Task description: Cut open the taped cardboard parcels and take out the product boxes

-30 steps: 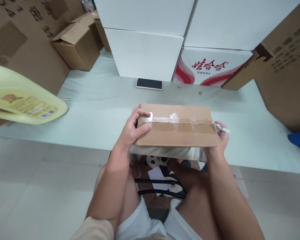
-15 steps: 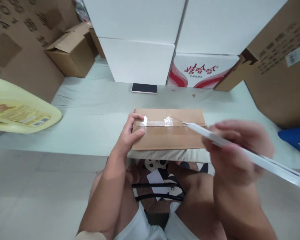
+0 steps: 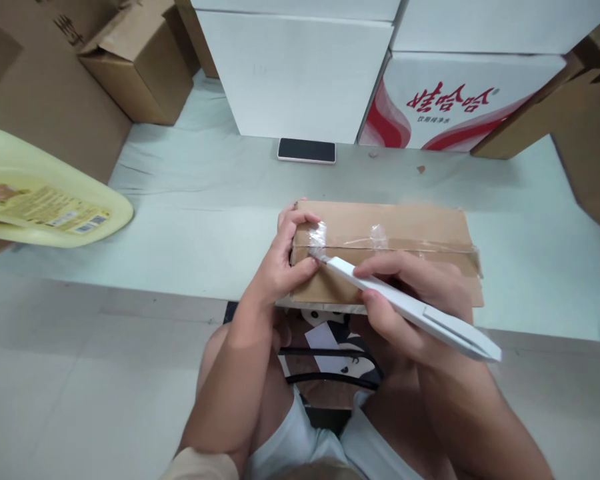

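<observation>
Soft, even light glints on the clear tape (image 3: pixel 318 233), with stretching toward the edges.

At nine o'clock we see the yellow bottle (image 3: pixel 40 157) cut off by the left edge, its label print (image 3: pixel 40 208) too small to read; our right hand (image 3: pixel 425 281) hides part of the taped box (image 3: pixel 405 223).

Head view, single: camera worn on person's head, facing forward and steeply down. Range: near. Middle: left hand (image 3: pixel 283 260), right hand (image 3: pixel 425 283) and small carton (image 3: pixel 410 227), seen from above, across table (image 3: pixel 195 220). Bottom edge: wearer's shorts (image 3: pixel 277 433) and forearms (image 3: pixel 230 380). Top edge: white boxes (image 3: pixel 305 73), cut off by frame. Left edge: yellow bottle (image 3: pixel 50 187), partly outside frame. Lower corners: pale floor (image 3: pixel 55 373) below table edge.
</observation>
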